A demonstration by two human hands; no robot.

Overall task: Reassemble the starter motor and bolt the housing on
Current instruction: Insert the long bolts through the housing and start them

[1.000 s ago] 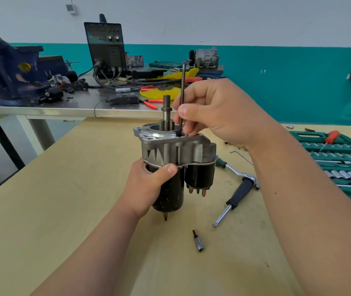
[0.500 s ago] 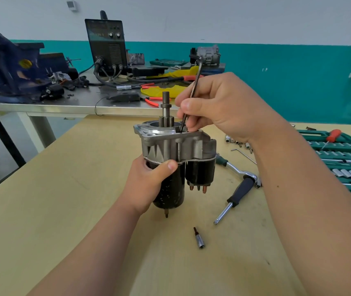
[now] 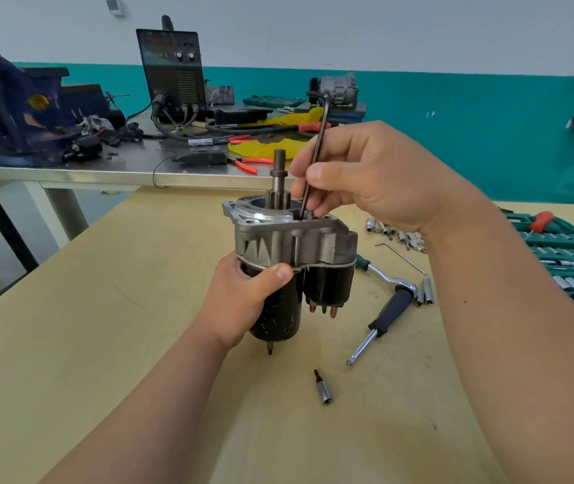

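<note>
Left hand (image 3: 240,302) grips upright starter (image 3: 289,270) by its black body. Right hand (image 3: 376,176) pinches hex key (image 3: 317,151), tip in housing (image 3: 289,239) top. Ratchet (image 3: 383,309), bit (image 3: 323,393) on table (image 3: 104,344).

Noted: the left hand (image 3: 243,298) and the right hand (image 3: 376,172) are bare. The left forearm (image 3: 146,396) and the right forearm (image 3: 522,344) show bare skin along their whole visible length, down to the lower edge of view. Nails: the left thumbnail (image 3: 283,273) and the right thumbnail (image 3: 316,173) are cut short and plain. Markings: one small mole (image 3: 466,302) on the right forearm, a little way back from the wrist.
</note>
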